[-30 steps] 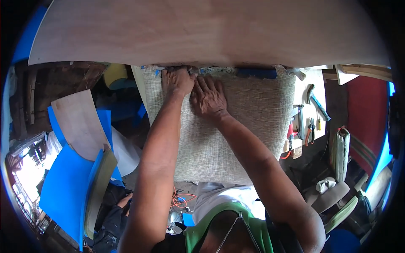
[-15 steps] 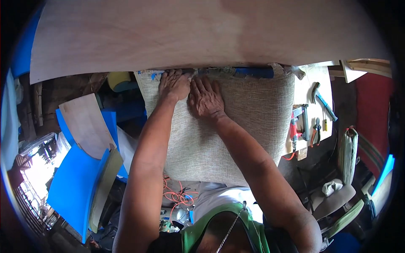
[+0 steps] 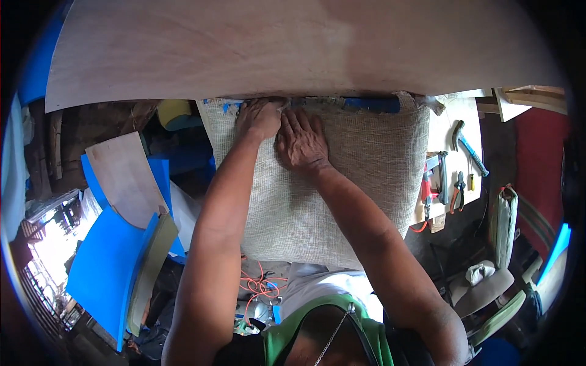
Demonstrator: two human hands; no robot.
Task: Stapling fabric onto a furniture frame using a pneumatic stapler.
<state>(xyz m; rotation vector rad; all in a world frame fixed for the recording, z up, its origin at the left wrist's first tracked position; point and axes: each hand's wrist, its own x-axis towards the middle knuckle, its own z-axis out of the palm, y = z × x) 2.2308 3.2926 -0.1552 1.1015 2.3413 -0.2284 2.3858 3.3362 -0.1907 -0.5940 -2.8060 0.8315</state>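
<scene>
A padded panel covered in grey-beige woven fabric [image 3: 360,183] lies in front of me, with a frayed far edge and strips of blue showing along it. My left hand [image 3: 261,120] is at that far edge, its fingers bent over the fabric there and its fingertips partly hidden. Close beside it, my right hand [image 3: 303,143] lies flat on the cloth, palm down, fingers stretched out toward the frayed edge. Beyond both hands stands a large curved plywood sheet [image 3: 244,49], whose lower edge runs just past my fingertips.
On the light tabletop [image 3: 450,113] at right lie a hammer [image 3: 469,146], pliers [image 3: 457,192], a screwdriver [image 3: 471,177] and a red-and-grey staple gun [image 3: 432,180]. Blue foam sheets [image 3: 101,268] and a bent plywood piece [image 3: 125,177] lean at left. An orange hose [image 3: 259,285] coils below.
My left hand has shifted slightly right, and its fingers have gone from spread out to bent at the fabric's edge. The right hand stays flat, nearly in place.
</scene>
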